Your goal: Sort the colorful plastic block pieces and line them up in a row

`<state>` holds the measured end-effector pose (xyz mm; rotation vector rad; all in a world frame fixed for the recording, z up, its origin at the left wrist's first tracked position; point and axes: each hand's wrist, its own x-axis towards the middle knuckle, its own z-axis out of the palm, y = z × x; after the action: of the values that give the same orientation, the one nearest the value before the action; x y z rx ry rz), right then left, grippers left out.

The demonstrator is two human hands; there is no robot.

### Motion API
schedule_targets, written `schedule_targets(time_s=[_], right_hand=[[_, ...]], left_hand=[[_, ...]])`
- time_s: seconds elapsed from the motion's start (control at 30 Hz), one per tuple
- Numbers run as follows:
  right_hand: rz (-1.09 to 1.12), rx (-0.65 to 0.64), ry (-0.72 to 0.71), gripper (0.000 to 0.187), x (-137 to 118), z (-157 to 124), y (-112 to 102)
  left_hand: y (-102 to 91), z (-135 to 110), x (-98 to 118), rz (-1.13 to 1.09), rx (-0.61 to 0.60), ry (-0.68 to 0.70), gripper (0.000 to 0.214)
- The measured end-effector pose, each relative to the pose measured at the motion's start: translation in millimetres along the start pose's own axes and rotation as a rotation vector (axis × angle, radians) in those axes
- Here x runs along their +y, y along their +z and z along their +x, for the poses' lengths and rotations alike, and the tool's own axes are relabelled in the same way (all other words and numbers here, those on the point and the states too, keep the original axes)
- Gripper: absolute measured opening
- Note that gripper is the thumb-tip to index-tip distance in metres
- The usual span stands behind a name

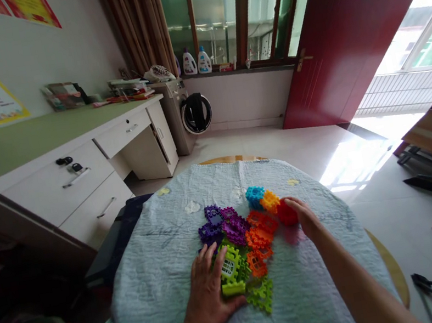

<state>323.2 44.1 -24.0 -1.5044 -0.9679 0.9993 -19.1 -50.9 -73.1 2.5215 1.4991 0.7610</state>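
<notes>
My left hand (207, 295) rests on the cloth with its fingers spread, its thumb and fingertips against the lime green interlocking toy pieces (236, 263). One flat green piece (262, 295) lies just past the thumb. At the right, the fingers of my right hand (304, 215) are closed on a red toy piece (286, 213), whose shape is blurred and partly covered. Orange pieces (258, 237) lie between the two hands. Behind the left fingers are purple pieces (233, 225) and dark violet pieces (212, 232). A yellow piece (270, 201) and blue pieces (254, 196) sit farther back, near the red one.
A pale blue cloth (158, 283) covers the round table, whose wooden edge (388, 264) shows at the right. To the left stands a desk (48, 135) with drawers. A washing machine (179, 118) with its door open is behind, and a red door (327, 36) is at the right.
</notes>
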Motion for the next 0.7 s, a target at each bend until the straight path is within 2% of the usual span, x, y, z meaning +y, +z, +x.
schedule_targets(time_s=[0.07, 0.17, 0.27, 0.4, 0.47, 0.53, 0.57, 0.63, 0.7], right_hand=[[0.017, -0.055, -0.005, 0.041, -1, -23, 19], [-0.042, -0.087, -0.107, 0.037, -3, -58, 51], [-0.104, -0.126, -0.354, 0.025, -10, -91, 78], [-0.138, -0.34, -0.534, 0.02, -25, -114, 95], [-0.14, -0.436, -0.564, 0.023, -28, -107, 96], [-0.166, -0.427, -0.574, 0.022, -28, -85, 96], [-0.187, -0.367, -0.572, 0.022, -28, -68, 95], [-0.263, -0.147, -0.506, 0.025, -27, -30, 93], [-0.393, 0.01, -0.334, 0.032, -28, 8, 92]], left_hand=[[1.4, 0, -1, -0.005, 0.024, -0.001, 0.102], [2.5, -1, -2, 0.01, 0.04, -0.028, 0.096], [2.7, -2, -2, 0.037, 0.045, -0.028, 0.097], [0.6, -3, 0, 0.044, 0.048, -0.003, 0.1], [-1.1, -3, 1, 0.044, 0.053, -0.008, 0.1], [-3.0, -2, 2, 0.043, 0.055, -0.019, 0.099], [-3.9, -2, 3, 0.04, 0.054, -0.022, 0.098], [-5.7, -2, 3, 0.033, 0.046, -0.019, 0.099], [-7.4, -1, 4, 0.024, 0.036, -0.014, 0.101]])
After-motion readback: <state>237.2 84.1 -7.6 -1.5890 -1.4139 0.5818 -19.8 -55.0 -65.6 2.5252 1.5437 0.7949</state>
